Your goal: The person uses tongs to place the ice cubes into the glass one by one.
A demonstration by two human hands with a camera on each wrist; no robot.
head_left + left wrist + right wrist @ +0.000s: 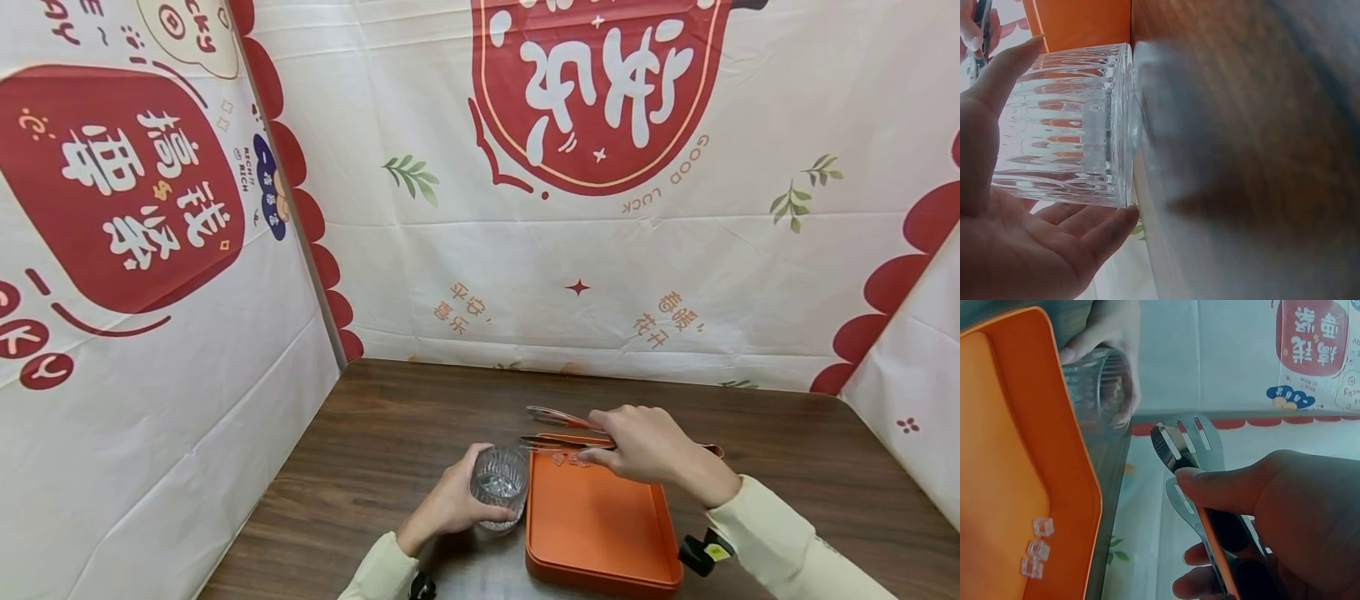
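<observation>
My left hand (pixel 453 500) curls round a clear ribbed glass (pixel 497 479), thumb on the near side and fingers on the far side. It is upright beside the left wall of an orange tray (pixel 600 525); whether its base touches the table I cannot tell. Above the tray's far edge, my right hand (pixel 648 446) grips metal tongs (pixel 1210 447) with slotted ends. Their tips are apart, with nothing between them, and point toward the left. Three small clear cubes (pixel 1038 550) lie in the tray along its far wall. Whether the glass contains anything is unclear.
A dark wooden table (pixel 405 408) bears the tray and glass. Printed white cloth (pixel 570 250) hangs behind the table, with more cloth at the left and right sides. The tray's raised rim stands between the cubes and the glass.
</observation>
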